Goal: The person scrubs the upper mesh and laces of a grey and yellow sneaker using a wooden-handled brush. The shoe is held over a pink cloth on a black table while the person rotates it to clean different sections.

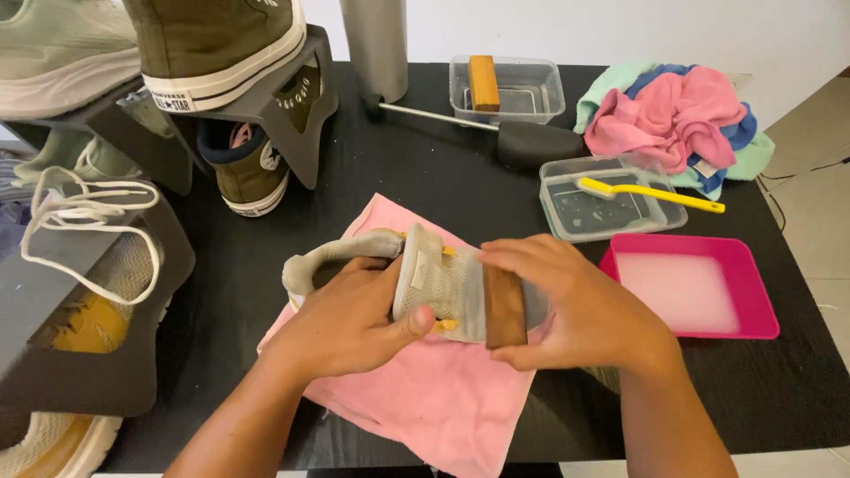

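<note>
The left hand (350,323) grips a grey mesh shoe (425,283) over the pink cloth (443,398) spread near the front edge of the black table (425,159), fingers curled under the shoe and thumb pressed on top, so the shoe is lifted and tilted with its heel loop towards the left. The right hand (580,310) closes around a wooden-backed brush (505,310), fingers wrapped over its far side and thumb along the near edge, bristle side laid against the mesh. To do this scrubbing well, I judge that the left grip should stay firm close to where the brush works, so the soft upper does not buckle, and that short, light strokes suit the mesh better than hard pressure, which could fray it. Keeping the shoe above the cloth lets drips land there and not on the table. The pink tray (691,288) of cloudy liquid sits just right of the hands, near the right edge, handy for rewetting the bristles. Behind it a clear tub (611,208) holds a yellow brush (651,193), and a heap of cloths (673,119) lies at the back right corner.
</note>
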